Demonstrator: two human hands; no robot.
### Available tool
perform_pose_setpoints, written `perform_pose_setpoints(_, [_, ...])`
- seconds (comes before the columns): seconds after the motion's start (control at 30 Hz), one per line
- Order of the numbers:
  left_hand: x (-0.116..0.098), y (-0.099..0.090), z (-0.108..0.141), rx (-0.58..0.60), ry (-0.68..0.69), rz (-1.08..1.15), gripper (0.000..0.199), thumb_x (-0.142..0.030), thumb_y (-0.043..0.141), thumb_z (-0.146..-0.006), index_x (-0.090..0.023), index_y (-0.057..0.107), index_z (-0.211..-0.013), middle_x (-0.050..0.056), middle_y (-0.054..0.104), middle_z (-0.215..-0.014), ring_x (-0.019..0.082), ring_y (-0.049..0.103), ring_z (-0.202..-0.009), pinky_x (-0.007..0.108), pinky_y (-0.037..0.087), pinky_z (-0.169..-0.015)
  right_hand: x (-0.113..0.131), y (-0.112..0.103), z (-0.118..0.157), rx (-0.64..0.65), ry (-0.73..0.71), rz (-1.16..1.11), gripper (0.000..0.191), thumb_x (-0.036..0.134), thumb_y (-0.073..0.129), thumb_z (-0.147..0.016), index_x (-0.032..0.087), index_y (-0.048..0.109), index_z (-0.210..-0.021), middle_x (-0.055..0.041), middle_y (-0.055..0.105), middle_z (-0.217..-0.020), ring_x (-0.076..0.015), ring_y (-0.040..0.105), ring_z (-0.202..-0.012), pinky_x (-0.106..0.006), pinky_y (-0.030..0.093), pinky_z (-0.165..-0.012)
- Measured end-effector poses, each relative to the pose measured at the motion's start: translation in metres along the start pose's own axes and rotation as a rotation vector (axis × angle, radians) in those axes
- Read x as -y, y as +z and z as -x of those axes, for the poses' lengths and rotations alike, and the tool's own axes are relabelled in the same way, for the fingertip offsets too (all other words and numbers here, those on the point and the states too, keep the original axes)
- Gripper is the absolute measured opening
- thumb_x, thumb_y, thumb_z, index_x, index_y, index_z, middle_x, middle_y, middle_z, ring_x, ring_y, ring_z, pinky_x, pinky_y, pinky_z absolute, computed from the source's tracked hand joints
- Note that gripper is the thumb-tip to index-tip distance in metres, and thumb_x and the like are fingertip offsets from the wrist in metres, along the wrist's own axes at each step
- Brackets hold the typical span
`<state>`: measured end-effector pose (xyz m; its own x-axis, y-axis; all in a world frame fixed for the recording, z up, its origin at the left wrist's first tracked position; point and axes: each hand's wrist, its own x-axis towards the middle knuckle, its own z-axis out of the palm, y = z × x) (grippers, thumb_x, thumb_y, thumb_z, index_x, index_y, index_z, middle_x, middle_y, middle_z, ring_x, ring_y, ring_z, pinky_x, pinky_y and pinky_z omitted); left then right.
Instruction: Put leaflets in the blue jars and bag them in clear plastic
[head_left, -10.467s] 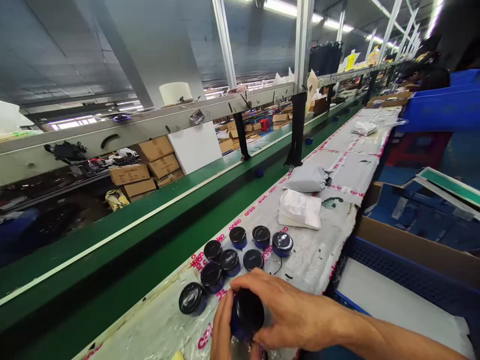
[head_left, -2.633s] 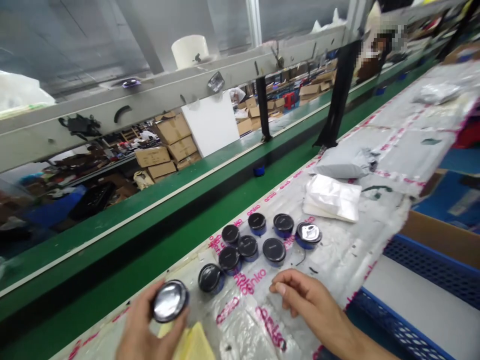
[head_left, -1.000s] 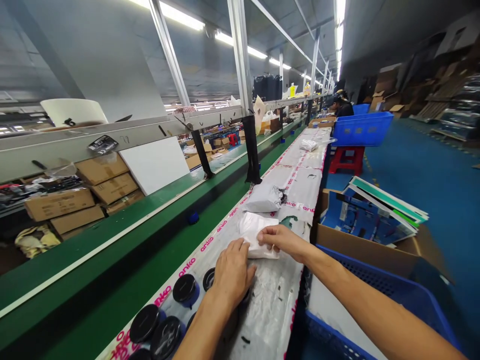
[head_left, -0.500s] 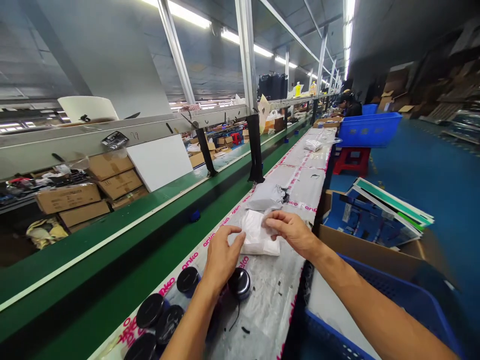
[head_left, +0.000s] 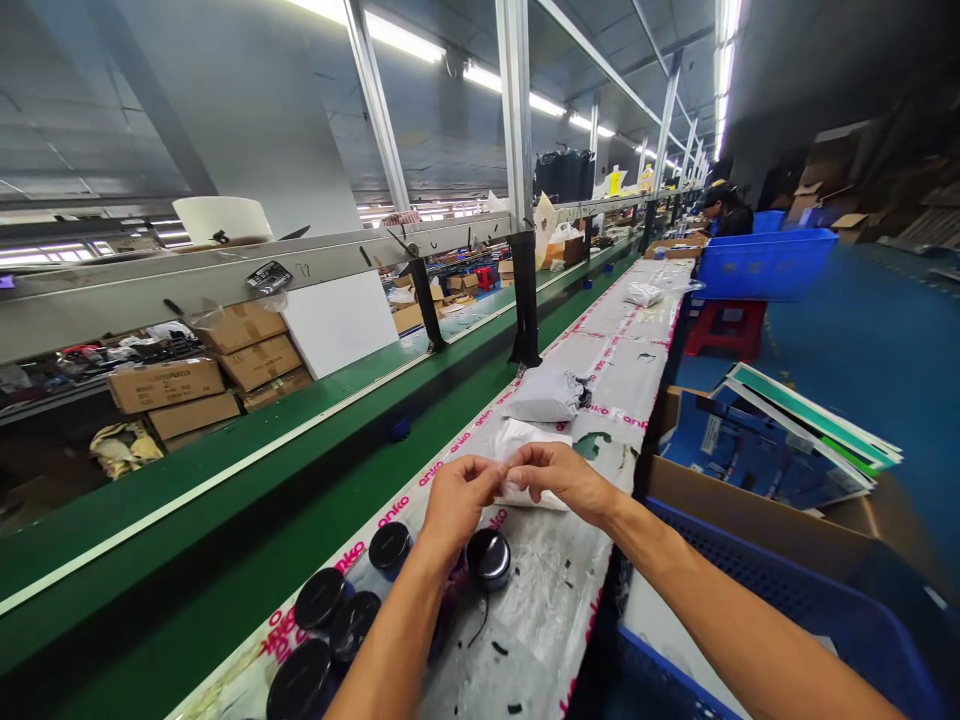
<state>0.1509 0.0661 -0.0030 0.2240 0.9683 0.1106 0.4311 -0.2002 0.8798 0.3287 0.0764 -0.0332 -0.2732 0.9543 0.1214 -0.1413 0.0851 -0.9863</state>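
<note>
Several black-lidded jars point(head_left: 320, 598) stand on the counter point(head_left: 555, 560); then my left hand point(head_left: 461, 505) and right hand point(head_left: 559, 475) meet over the white packet point(head_left: 529, 430) lying there. I cannot tell whether either grip holds anything. Rightmost sits a blue basket point(head_left: 750, 555).

Factory line, judging by the long green conveyor point(head_left: 330, 510), with plastic-covered bench point(head_left: 544, 610) alongside it, strip lights point(head_left: 405, 37) overhead, stacked cartons point(head_left: 260, 362) on its far side, 1 co-worker point(head_left: 731, 214) and blue bin point(head_left: 765, 268) on its near side.
</note>
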Motion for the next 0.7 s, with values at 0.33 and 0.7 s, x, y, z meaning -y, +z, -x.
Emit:
perform_pose_setpoints(0.33, [0.013,-0.015,0.053,-0.202,0.088,-0.706,0.021,-0.022,0.049,-0.093,-0.019,0.070,-0.091,0.007,0.072,-0.092,0.025,0.064,-0.090,0.040,0.042,-0.082,-0.038,0.027,0.028,-0.172,-0.404,0.702,0.008,0.016,0.056,-0.090,0.020,0.062,-0.086,-0.0022,0.064,-0.086,-0.0158,0.060,-0.078,-0.028,0.047,-0.072])
perform_pose_setpoints(0.7, [0.020,-0.009,0.080,-0.015,0.352,-1.277,0.021,-0.006,0.053,-0.088,-0.016,0.071,-0.086,0.010,0.067,-0.092,0.029,0.060,-0.091,0.050,0.044,-0.089,-0.059,0.021,0.041,0.023,-0.600,1.145,0.010,0.010,0.059,-0.091,0.019,0.063,-0.091,-0.0079,0.070,-0.103,-0.0210,0.067,-0.090,-0.030,0.054,-0.076])
